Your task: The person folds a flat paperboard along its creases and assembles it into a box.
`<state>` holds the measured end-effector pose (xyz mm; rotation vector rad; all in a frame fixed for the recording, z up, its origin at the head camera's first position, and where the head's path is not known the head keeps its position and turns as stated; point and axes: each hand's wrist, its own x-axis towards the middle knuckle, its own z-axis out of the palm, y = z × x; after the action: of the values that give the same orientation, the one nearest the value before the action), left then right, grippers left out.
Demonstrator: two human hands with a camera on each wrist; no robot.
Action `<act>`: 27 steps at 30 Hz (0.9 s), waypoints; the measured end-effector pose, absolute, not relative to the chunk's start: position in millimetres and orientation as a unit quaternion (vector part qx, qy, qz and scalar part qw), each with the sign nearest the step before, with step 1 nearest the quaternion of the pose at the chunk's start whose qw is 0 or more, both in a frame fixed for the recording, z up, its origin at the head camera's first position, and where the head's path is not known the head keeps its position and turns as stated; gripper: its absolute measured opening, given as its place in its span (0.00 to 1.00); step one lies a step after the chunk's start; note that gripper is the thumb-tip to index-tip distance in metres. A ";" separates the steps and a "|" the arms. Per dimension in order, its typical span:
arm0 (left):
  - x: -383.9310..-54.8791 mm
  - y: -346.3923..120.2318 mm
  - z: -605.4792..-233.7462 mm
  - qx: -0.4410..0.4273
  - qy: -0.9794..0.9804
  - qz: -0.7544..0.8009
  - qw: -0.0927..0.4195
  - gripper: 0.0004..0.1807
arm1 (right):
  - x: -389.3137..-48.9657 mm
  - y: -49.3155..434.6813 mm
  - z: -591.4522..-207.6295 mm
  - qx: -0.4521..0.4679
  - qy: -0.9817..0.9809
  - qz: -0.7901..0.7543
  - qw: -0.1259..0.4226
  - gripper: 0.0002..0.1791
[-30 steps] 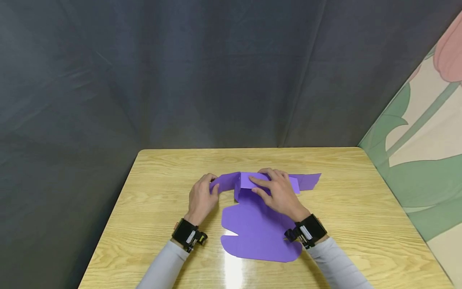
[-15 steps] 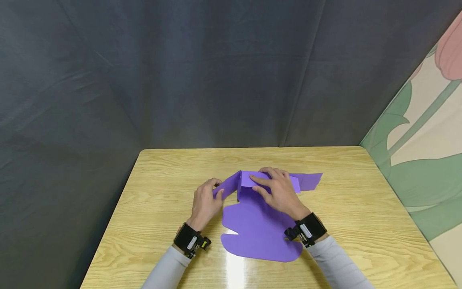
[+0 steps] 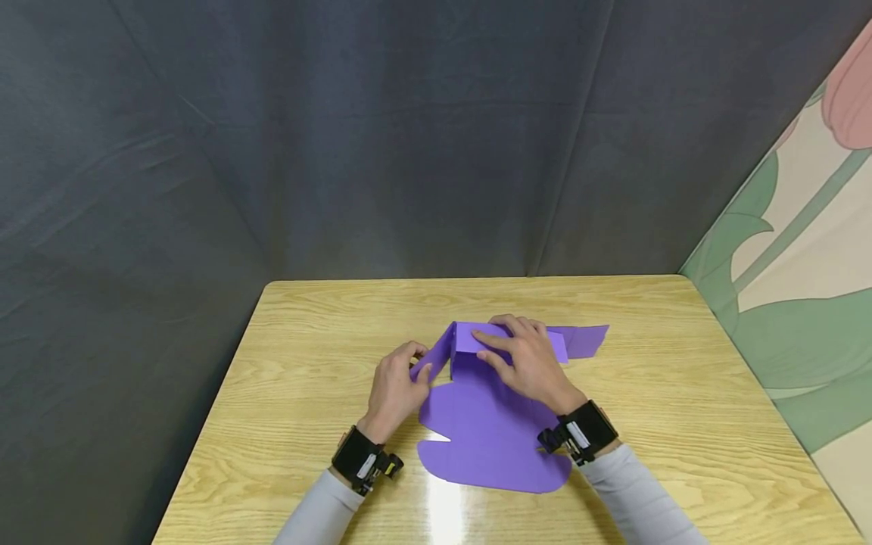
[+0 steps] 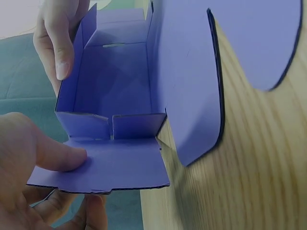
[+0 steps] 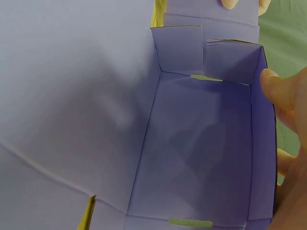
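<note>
A partly folded purple cardboard box (image 3: 490, 431) lies on the table, its broad notched panel flat toward the person. In the left wrist view the box's narrow tray section has raised walls, and two small tabs (image 4: 88, 125) stand folded at the near end. My left hand (image 3: 398, 390) pinches the end flap (image 4: 115, 163) between thumb on top and fingers beneath, outside those tabs. Over the far section, my right hand (image 3: 531, 363) grips the long outer wall (image 5: 263, 139), thumb at its top edge and other fingers along its outside.
The wooden table (image 3: 306, 333) extends around the box on all sides. A second end flap (image 3: 586, 341) sticks out to the right. Dark curtain (image 3: 409, 151) hangs behind and left; flowered cloth (image 3: 797, 341) borders the right.
My left hand has moved right and toward the person, swinging the left end flap inward so it angles more steeply. The right hand has stayed in place.
</note>
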<state>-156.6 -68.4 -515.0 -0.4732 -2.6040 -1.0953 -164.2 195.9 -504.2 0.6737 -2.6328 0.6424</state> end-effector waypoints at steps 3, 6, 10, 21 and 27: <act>-154.7 -64.7 -515.5 -0.167 -0.898 -0.384 0.133 0.09 | -164.0 196.1 -503.8 0.237 -0.928 0.227 0.176 0.21; -153.2 -60.9 -515.4 -0.169 -0.896 -0.393 0.116 0.09 | -163.6 196.3 -502.7 0.235 -0.928 0.229 0.176 0.21; -150.8 -56.7 -514.1 -0.170 -0.895 -0.401 0.097 0.09 | -163.1 195.6 -500.5 0.236 -0.930 0.229 0.167 0.21; -145.8 -46.6 -512.3 -0.169 -0.883 -0.432 0.077 0.09 | -163.6 195.1 -497.3 0.235 -0.933 0.227 0.153 0.21; -144.8 -43.8 -512.0 -0.177 -0.868 -0.460 0.051 0.12 | -163.6 194.7 -496.0 0.234 -0.933 0.228 0.152 0.20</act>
<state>-144.8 -43.8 -512.0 -0.5399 -2.6435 -1.4015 -163.6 194.7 -496.0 0.6706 -2.6770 0.6548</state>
